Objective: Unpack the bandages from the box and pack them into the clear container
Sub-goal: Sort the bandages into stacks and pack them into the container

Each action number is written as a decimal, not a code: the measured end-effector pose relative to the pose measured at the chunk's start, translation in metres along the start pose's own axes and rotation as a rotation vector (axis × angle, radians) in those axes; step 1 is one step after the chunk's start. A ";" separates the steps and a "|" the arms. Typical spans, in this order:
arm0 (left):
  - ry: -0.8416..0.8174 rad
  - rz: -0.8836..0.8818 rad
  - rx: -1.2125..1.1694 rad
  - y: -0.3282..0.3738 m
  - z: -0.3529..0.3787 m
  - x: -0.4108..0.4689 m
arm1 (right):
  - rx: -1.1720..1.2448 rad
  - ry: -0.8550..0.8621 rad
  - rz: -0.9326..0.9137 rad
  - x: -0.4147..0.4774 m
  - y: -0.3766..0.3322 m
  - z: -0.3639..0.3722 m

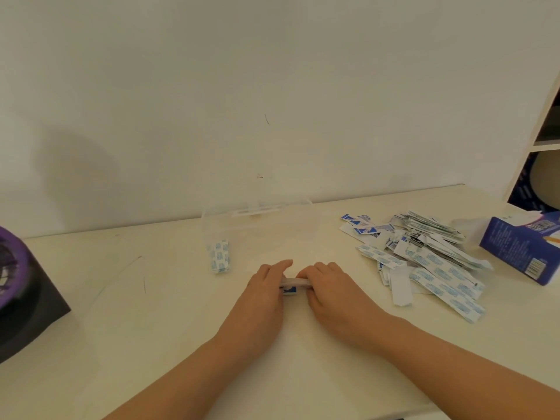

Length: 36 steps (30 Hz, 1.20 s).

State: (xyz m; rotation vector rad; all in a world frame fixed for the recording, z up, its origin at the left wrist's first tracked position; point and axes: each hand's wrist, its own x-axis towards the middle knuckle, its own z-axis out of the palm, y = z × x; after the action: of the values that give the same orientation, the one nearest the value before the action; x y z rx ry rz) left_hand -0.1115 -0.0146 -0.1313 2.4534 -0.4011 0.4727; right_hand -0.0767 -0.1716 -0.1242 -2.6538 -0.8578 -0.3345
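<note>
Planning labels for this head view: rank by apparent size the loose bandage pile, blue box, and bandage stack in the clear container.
1. loose bandage pile
2. blue box, though the frame edge cuts it off
3. bandage stack in the clear container

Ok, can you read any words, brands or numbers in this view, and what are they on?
No text can be quoted.
Blue box: white print and a barcode, too blurred to read.
Loose bandages: blue wrapper print, too small to read.
Bandages in the clear container: same print, unreadable.
Held stack: a blue patch, nothing legible.
</note>
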 end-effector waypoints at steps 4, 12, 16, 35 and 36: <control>0.017 -0.029 -0.052 -0.003 -0.003 0.002 | 0.096 0.013 0.030 0.003 -0.002 0.000; -0.076 -0.027 0.194 -0.002 0.004 0.001 | -0.038 -0.006 -0.002 0.001 -0.005 0.008; -0.062 0.028 0.297 0.007 -0.004 0.002 | -0.102 0.028 -0.056 0.001 -0.007 -0.002; 0.406 0.022 0.175 -0.008 -0.126 0.077 | 0.213 0.169 -0.050 0.130 -0.061 -0.097; 0.401 -0.033 0.157 -0.016 -0.129 0.076 | 0.211 0.129 -0.001 0.136 -0.058 -0.094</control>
State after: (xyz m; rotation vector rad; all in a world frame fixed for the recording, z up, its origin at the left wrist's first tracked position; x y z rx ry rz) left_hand -0.0685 0.0632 -0.0101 2.4270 -0.1599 0.9902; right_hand -0.0151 -0.0919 0.0193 -2.4096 -0.8067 -0.3875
